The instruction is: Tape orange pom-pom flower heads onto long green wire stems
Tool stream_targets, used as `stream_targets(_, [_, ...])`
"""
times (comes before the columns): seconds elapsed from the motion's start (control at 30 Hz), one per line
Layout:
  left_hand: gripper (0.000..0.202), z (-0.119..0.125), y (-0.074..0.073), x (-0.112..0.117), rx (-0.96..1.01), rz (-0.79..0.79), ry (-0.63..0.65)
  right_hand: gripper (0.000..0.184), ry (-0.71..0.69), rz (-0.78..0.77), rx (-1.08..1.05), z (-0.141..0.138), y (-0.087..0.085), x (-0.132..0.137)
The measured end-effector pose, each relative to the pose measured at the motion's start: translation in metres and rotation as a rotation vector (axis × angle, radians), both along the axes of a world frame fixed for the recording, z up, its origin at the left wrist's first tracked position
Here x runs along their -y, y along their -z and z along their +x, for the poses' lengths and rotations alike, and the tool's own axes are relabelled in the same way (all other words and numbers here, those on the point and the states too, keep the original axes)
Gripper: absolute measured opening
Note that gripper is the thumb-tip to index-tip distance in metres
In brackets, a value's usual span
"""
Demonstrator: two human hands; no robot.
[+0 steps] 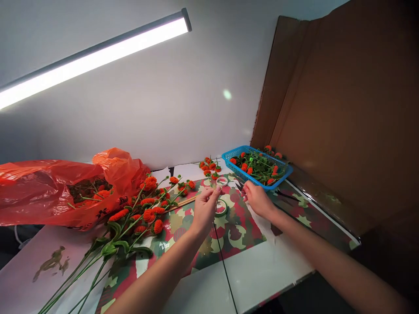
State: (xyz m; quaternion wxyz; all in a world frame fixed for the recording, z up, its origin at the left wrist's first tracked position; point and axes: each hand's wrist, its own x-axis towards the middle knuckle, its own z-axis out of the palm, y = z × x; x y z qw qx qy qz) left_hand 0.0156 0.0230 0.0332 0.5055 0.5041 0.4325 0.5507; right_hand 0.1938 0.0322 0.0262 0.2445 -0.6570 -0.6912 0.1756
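Note:
My left hand [206, 205] is raised over the middle of the table, thumb and fingers pinched together; what they hold, if anything, is too small to make out. Right of it, my right hand [257, 198] is closed around small scissors [239, 186], whose dark blades point toward the left hand. A roll of green tape [222, 208] lies just beside and behind my left hand. Slightly farther back rests a white tape ring [221, 181]. Small orange flower heads [209, 165] with short stems lie behind the rings.
A blue basket [225, 156] with orange flowers and green stems stands at the back right, before a brown cardboard panel [334, 109]. Left lie long-stemmed orange flowers [149, 213] and a red plastic bag [42, 187]. Thin wooden sticks [181, 203] lie on the patterned sheet [235, 237].

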Motion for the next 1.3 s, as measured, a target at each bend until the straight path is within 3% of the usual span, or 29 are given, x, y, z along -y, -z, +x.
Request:
stream_targets(0.07, [0.038,-0.002,0.001,-0.002,0.003,-0.022,0.070,0.027,-0.100,-0.030,-0.360,0.001,-0.017,0.001])
stream_targets(0.17, [0.037,-0.004,0.002,-0.005,-0.022,-0.020,0.150,0.030,-0.269,-0.302,-0.557,0.002,-0.044,0.000])
stream_targets(0.27, [0.037,-0.006,0.002,-0.005,-0.067,0.004,0.210,0.041,-0.489,-0.485,-0.516,0.006,-0.063,-0.004])
stream_targets(0.43, [0.038,-0.005,-0.002,-0.003,-0.093,0.025,0.301,0.039,-0.687,-0.547,-0.364,0.010,-0.070,-0.013])
stream_targets(0.8, [0.038,-0.008,0.003,-0.006,-0.107,-0.013,0.402,0.024,-0.645,-0.564,-0.442,0.003,-0.078,-0.012])
stream_targets(0.97, [0.035,-0.009,0.003,-0.007,-0.053,-0.023,0.449,0.025,-0.683,-0.577,-0.441,0.006,-0.076,-0.013])
stream_targets(1.3, [0.037,-0.009,0.005,-0.009,-0.094,-0.005,0.427,0.029,-0.743,-0.572,-0.427,0.008,-0.070,-0.023])
